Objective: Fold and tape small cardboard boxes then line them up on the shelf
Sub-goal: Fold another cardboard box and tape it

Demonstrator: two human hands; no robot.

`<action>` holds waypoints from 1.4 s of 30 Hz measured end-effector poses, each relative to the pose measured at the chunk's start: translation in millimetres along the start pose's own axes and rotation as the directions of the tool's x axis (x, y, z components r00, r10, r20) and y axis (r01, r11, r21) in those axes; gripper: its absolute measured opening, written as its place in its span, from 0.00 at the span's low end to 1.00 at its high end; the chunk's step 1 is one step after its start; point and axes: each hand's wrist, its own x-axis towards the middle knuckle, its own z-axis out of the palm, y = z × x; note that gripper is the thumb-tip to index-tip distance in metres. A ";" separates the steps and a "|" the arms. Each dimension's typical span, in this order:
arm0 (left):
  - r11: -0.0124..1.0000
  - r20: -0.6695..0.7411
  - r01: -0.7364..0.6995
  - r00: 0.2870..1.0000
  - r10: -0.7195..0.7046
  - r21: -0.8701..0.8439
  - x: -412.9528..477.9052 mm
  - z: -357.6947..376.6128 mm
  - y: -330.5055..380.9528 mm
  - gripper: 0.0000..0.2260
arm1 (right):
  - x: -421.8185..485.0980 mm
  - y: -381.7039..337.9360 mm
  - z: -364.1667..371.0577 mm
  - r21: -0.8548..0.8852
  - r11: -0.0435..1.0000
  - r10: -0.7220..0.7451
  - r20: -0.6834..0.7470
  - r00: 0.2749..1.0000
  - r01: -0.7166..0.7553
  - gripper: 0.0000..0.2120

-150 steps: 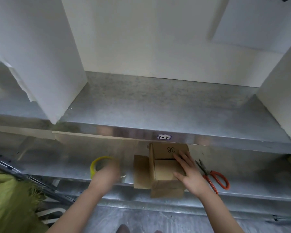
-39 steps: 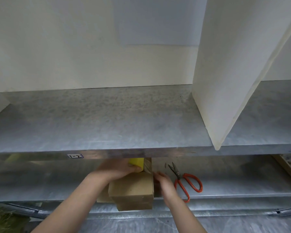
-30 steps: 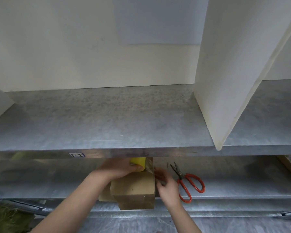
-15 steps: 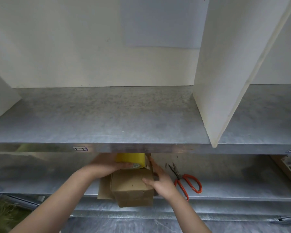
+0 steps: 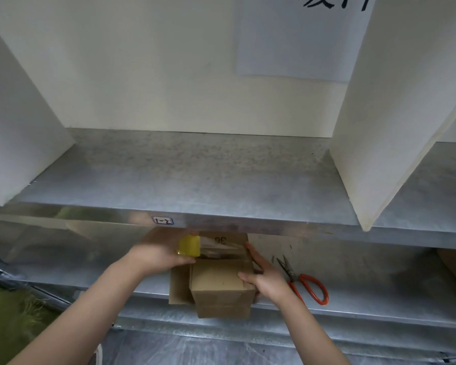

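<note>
Left hand (image 5: 159, 255): fingers wrapped around the yellow tape roll (image 5: 188, 245), seemingly over the box's far edge.
Right hand (image 5: 265, 276): fingers spread flat against the cardboard box (image 5: 221, 279).
Scissors (image 5: 307, 281): near, on the lower shelf (image 5: 366, 293).

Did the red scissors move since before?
No. The red scissors lie on the lower shelf just right of the cardboard box, as before; only the camera shifted.
</note>
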 end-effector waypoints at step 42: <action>0.921 0.060 0.051 0.998 -0.031 -0.385 10.2 80.6 -108.4 0.24 | -9.6 -0.7 17.5 0.065 0.998 0.011 -0.147 0.989 -0.002 0.35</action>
